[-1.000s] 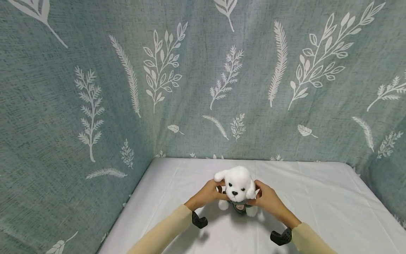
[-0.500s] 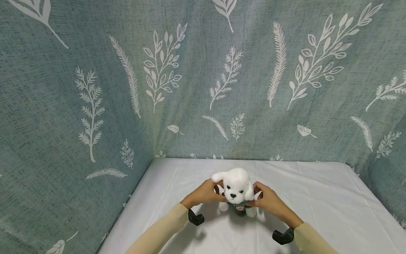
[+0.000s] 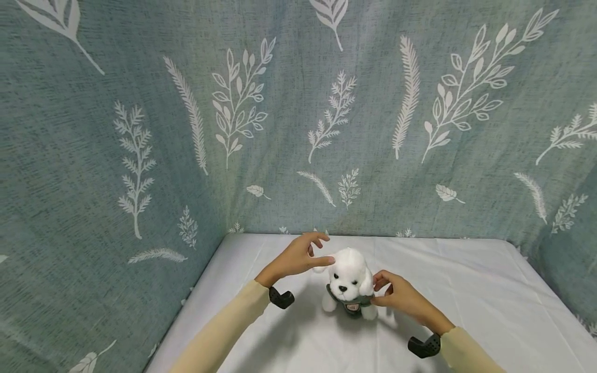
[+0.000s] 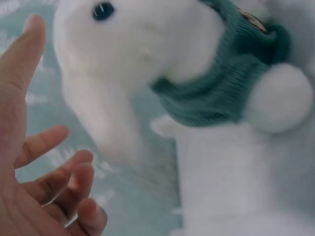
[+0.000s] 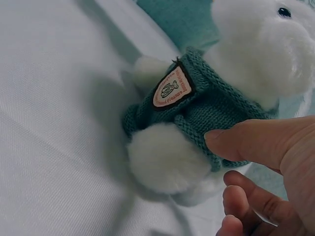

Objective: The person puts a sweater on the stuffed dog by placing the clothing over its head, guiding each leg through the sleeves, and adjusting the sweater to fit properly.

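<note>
A white plush dog point(image 3: 349, 269) in a green knitted sweater point(image 5: 211, 110) stands on the white cloth, facing the person. A pale patch point(image 5: 172, 89) marks the sweater's chest. My left hand point(image 3: 298, 257) is raised beside the dog's head, its fingers spread and loosely bent. In the left wrist view, a gap shows between those fingers and the hanging white ear point(image 4: 106, 115). On the other side, my right hand point(image 3: 400, 298) stays close against the dog. Its thumb point(image 5: 241, 140) rests at the sweater's edge, while the other fingers bend loosely beside the body without gripping it.
White cloth point(image 3: 448, 290) covers the flat surface under the dog. Blue-green fabric with white leaf prints point(image 3: 280, 129) hangs behind it and at both sides. Black wrist-worn devices point(image 3: 281, 298) sit under both wrists.
My left hand has let go of the dog's side and moved up and left to its head. The right hand has loosened and shifted slightly outward. The dog's lifted ear has dropped.
</note>
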### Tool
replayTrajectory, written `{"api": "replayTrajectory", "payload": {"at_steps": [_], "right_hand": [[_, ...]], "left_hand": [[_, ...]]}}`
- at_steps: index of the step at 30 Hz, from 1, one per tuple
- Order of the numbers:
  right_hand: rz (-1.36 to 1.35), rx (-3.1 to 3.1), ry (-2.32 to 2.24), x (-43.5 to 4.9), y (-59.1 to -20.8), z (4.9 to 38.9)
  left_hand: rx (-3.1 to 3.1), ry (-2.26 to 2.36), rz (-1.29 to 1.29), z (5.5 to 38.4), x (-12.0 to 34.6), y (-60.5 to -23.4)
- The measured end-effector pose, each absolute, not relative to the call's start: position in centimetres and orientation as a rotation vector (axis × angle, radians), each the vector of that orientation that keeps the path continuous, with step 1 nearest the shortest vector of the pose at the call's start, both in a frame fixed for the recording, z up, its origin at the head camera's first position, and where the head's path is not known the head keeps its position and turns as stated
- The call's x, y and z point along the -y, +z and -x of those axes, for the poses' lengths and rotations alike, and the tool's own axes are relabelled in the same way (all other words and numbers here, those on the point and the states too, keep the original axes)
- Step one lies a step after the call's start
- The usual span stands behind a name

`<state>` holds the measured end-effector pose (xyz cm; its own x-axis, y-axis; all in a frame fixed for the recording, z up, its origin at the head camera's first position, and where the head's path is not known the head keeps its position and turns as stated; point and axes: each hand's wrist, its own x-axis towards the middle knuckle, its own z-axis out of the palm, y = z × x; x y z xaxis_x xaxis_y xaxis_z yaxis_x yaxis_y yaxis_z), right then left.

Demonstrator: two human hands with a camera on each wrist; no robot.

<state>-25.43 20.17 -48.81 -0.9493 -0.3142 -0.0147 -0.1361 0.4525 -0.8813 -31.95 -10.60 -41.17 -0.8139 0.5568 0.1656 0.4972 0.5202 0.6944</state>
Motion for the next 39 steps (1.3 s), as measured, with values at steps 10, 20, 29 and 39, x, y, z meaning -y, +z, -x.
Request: {"api": "replayTrajectory", "payload": {"at_steps": [10, 20, 29, 39], "right_hand": [[0.39, -2.511, -1.512, -20.5, -49.3, 25.7], [0.353, -2.485, -1.494, -20.8, -49.4, 25.6], [0.411, -2.515, -1.502, -20.6, -49.5, 25.6], [0.372, -2.511, -1.498, -20.4, -49.2, 25.8]], "left_hand": [[-2.982, 0.681, -1.096, 29.6, 5.6, -38.5], [-3.082, 0.281, -1.075, 28.3, 2.8, -38.5], [-3.057, 0.206, -1.086, 28.1, 2.3, -38.8], [-2.937, 0.373, -1.272, 29.1, 3.1, -38.8]]}}
